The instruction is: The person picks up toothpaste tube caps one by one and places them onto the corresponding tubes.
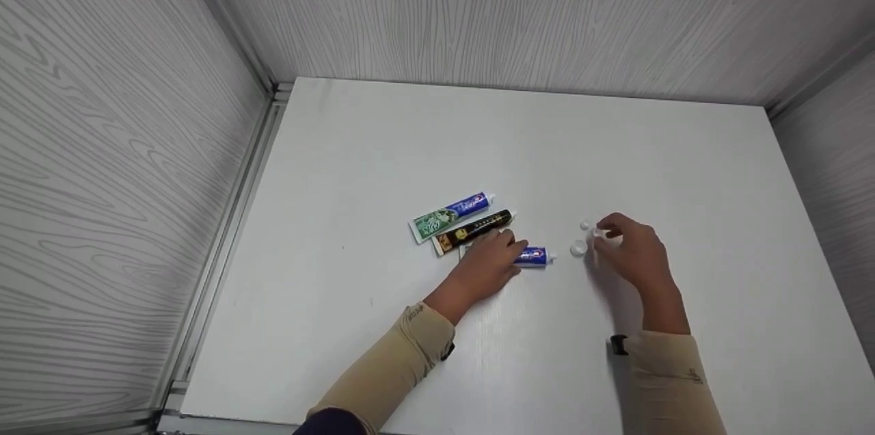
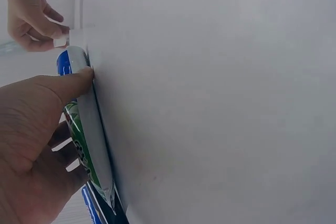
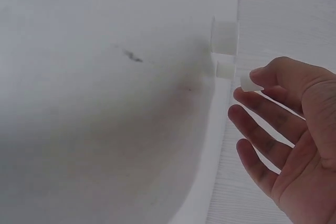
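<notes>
Three capless-looking toothpaste tubes lie side by side on the white table. My left hand grips the nearest one, a blue-and-green toothpaste tube, thumb on one side and fingers on the other. In the left wrist view this tube rests along the tabletop. Beyond it lie a black toothpaste tube and another blue-and-green tube. Between thumb and index finger, my right hand pinches a small white cap. Its other fingers are spread and loosely bent.
Beside the right fingertips, a larger white cap and a smaller white cap stand on the table. Wood-grain panels enclose the table at the back and sides.
</notes>
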Tool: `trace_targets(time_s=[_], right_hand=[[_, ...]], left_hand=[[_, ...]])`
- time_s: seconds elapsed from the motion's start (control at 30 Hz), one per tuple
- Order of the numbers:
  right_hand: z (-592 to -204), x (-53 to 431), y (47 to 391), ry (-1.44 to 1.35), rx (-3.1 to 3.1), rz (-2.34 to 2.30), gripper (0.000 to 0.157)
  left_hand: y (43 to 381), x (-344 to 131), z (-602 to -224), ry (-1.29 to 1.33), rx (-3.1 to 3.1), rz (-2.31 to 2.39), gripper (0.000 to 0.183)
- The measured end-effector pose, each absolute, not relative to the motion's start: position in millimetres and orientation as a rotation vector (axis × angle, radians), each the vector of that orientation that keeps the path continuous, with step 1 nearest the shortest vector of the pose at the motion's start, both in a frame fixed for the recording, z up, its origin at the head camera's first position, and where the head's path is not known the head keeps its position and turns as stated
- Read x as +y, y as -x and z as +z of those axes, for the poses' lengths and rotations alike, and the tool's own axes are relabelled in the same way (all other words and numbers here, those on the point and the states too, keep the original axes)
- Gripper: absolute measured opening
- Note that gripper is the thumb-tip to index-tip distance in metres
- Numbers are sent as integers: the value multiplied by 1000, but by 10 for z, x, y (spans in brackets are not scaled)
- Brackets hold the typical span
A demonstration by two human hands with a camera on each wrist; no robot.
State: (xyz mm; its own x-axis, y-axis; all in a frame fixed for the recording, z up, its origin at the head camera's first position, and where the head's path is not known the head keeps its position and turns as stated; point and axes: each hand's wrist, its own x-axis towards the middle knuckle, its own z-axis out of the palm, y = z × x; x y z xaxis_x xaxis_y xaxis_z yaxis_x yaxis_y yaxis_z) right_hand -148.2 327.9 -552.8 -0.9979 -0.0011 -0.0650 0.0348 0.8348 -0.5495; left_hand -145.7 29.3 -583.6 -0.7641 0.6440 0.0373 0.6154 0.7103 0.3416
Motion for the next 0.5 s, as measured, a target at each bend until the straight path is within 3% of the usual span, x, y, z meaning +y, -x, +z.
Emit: trace_targets(time_s=[0.5], right_hand=[[-5493,3162,1325,131,3060,-974,20]], left_hand=[[1419,304,-5816,-1031,2842,509,41]])
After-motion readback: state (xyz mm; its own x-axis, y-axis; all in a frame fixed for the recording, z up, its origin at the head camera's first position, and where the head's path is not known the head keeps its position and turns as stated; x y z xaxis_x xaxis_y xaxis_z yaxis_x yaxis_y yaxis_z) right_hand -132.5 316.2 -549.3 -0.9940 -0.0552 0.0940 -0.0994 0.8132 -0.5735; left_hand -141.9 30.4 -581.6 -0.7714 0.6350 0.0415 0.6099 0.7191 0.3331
